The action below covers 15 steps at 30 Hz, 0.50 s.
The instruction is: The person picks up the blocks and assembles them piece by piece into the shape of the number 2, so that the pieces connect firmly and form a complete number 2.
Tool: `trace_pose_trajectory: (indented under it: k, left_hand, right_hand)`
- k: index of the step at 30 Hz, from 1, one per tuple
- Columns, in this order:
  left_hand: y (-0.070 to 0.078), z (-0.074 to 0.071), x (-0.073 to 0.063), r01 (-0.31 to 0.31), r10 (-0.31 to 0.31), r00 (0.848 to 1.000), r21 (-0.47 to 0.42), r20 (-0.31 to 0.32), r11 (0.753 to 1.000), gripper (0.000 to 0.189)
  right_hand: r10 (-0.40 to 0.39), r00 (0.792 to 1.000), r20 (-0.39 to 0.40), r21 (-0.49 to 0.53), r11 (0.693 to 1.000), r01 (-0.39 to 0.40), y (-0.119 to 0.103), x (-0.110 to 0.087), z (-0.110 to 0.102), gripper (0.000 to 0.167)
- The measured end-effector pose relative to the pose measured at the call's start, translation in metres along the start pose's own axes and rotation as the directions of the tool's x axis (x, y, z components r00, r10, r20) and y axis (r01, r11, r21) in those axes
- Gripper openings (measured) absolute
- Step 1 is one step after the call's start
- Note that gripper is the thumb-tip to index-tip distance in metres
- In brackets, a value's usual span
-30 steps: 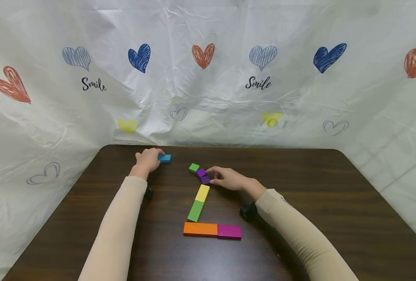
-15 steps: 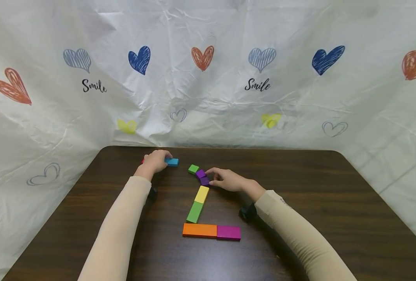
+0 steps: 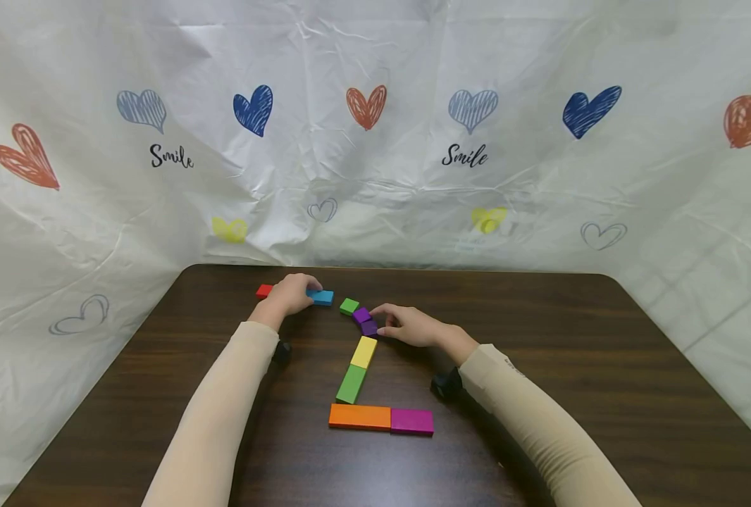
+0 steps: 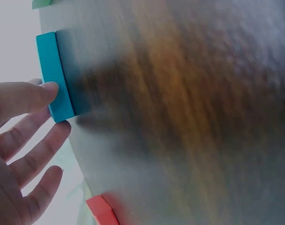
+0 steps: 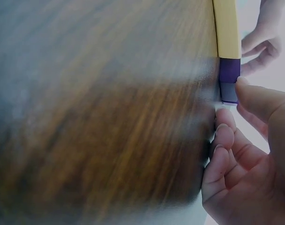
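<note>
Near the far edge of the table, my left hand (image 3: 292, 294) pinches a flat blue block (image 3: 323, 298). The left wrist view shows the thumb lying on the face of the blue block (image 4: 61, 101) with fingers behind it. A red block (image 3: 264, 291) lies left of that hand, partly hidden by it. My right hand (image 3: 413, 327) has thumb and index finger curved at the right side of two small purple blocks, the upper purple block (image 3: 362, 315) and the lower purple block (image 3: 369, 329). In the right wrist view the thumb tip meets a purple block (image 5: 229, 70).
A small green block (image 3: 349, 306) sits between the blue and purple ones. Toward me run a yellow block (image 3: 364, 352) and a longer green block (image 3: 351, 384). Across the front, an orange block (image 3: 359, 417) abuts a magenta block (image 3: 411, 422). The brown table (image 3: 540, 366) meets a white printed sheet.
My left hand has slid right with the blue block, bringing it close to the small green block and uncovering the red block. The right hand has stayed at the purple blocks.
</note>
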<state>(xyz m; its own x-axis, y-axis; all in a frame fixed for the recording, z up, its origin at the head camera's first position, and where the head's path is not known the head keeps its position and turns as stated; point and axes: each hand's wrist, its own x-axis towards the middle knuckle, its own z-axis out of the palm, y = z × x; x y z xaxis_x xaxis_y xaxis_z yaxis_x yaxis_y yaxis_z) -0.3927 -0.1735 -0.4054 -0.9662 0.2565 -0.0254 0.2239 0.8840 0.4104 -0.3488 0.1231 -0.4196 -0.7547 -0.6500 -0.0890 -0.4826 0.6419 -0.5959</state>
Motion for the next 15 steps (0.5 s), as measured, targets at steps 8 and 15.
trace_pose_trajectory:
  k: [8,15]
  left_hand:
    - [0.0013,0.0025,0.0002,-0.015,0.015,1.0,-0.015,0.011,1.0,0.031]
    - [0.0042,0.0011,-0.001,-0.055,0.056,0.998,-0.042,0.024,0.998,0.03]
  right_hand:
    - [0.005,1.0,0.005,-0.005,1.0,-0.004,-0.0001,-0.0007,0.0012,0.044]
    - [0.0,1.0,-0.002,0.001,1.0,0.0,-0.0001,-0.0009,0.0004,0.043]
